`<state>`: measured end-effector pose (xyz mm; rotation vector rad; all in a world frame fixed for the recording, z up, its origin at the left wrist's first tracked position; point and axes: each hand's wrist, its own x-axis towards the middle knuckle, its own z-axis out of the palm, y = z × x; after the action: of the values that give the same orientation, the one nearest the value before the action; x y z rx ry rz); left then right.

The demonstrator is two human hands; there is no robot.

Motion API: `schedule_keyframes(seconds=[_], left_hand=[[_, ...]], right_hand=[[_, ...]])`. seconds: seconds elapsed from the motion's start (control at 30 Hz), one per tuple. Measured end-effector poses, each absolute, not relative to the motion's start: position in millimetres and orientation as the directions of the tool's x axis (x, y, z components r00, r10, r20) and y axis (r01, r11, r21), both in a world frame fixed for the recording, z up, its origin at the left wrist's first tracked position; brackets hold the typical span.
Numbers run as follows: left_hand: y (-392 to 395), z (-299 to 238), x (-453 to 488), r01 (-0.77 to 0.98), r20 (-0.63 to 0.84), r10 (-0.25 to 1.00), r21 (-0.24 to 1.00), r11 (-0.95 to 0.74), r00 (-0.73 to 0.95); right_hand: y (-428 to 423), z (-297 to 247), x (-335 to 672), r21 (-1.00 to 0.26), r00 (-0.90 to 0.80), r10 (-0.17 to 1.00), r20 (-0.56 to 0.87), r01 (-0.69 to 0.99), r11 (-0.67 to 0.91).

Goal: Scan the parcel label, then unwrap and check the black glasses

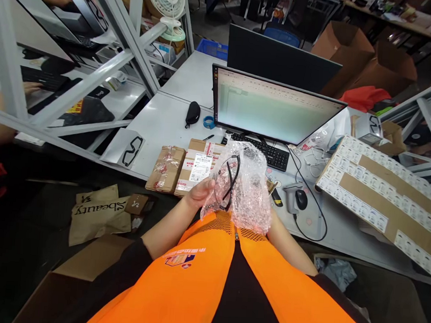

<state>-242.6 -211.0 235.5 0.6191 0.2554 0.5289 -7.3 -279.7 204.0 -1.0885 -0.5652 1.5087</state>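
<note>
My left hand (200, 192) grips the left edge of a crumpled clear bubble wrap (252, 188) in front of my chest. A thin black item with curved, cord-like parts (231, 182) shows at its left side; whether it lies inside or behind the plastic is unclear. My right hand reaches the wrap's right side, where the plastic hides its fingers; only the wrist and forearm (287, 240) show plainly. Left of the wrap, a taped carton with a white label (200, 168) lies beside a smaller taped carton (167, 168) on the desk.
Behind the wrap are a keyboard (278, 157) and a lit monitor (263, 106). A barcode scanner (291, 196), mouse (301, 199) and yellow-black cutter (277, 197) lie to the right. A large label-covered cardboard (369, 182) overhangs the right edge. Metal frames (130, 37) flank the desk.
</note>
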Motion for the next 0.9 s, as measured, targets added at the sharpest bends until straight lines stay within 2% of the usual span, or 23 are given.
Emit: schedule_keyframes(seconds=[0.1, 0.17, 0.23, 0.33, 0.4, 0.5, 0.57, 0.67, 0.73, 0.8, 0.83, 0.9], left_hand=[[-196, 230, -250, -0.297, -0.171, 0.621, 0.762, 0.576, 0.765], [-187, 222, -250, -0.198, -0.203, 0.725, 0.883, 0.426, 0.659], [-181, 213, -243, -0.049, -0.178, 0.833, 0.970, 0.238, 0.525], [-183, 203, -217, 0.227, -0.122, 0.923, 0.973, 0.039, 0.366], [-190, 199, -196, 0.358, -0.073, 0.954, 0.933, -0.038, 0.292], [-203, 198, -173, 0.449, 0.001, 0.964, 0.885, -0.125, 0.266], [-211, 199, -168, 0.408, 0.027, 0.951, 0.900, -0.157, 0.308], [-219, 201, -176, 0.123, 0.083, 0.932, 0.983, -0.134, 0.353], [-222, 204, -185, -0.152, 0.057, 0.943, 0.988, -0.007, 0.327], [-224, 208, -195, -0.369, -0.053, 0.942, 0.912, 0.181, 0.332], [-224, 209, -199, -0.424, -0.109, 0.926, 0.865, 0.267, 0.360], [-222, 210, -205, -0.417, -0.173, 0.889, 0.834, 0.361, 0.423]], right_hand=[[-286, 231, 35, -0.827, 0.161, 0.920, -0.357, -0.513, -0.231], [-293, 254, 64, -0.882, 0.317, 0.903, -0.290, -0.455, -0.124], [-302, 276, 77, -0.936, 0.384, 0.903, -0.191, -0.347, -0.050], [-311, 300, 56, -0.959, 0.267, 0.949, -0.168, -0.267, -0.095], [-310, 304, 22, -0.943, 0.149, 0.971, -0.185, -0.306, -0.133], [-299, 293, -30, -0.892, 0.007, 0.983, -0.182, -0.423, -0.162], [-291, 282, -51, -0.856, -0.032, 0.984, -0.176, -0.488, -0.169], [-283, 269, -57, -0.818, 0.007, 0.985, -0.175, -0.557, -0.141], [-281, 264, -50, -0.807, 0.058, 0.981, -0.188, -0.578, -0.120], [-282, 261, -42, -0.807, 0.110, 0.974, -0.200, -0.581, -0.101], [-282, 259, -39, -0.807, 0.127, 0.971, -0.204, -0.583, -0.094], [-283, 256, -35, -0.800, 0.131, 0.968, -0.213, -0.592, -0.095]])
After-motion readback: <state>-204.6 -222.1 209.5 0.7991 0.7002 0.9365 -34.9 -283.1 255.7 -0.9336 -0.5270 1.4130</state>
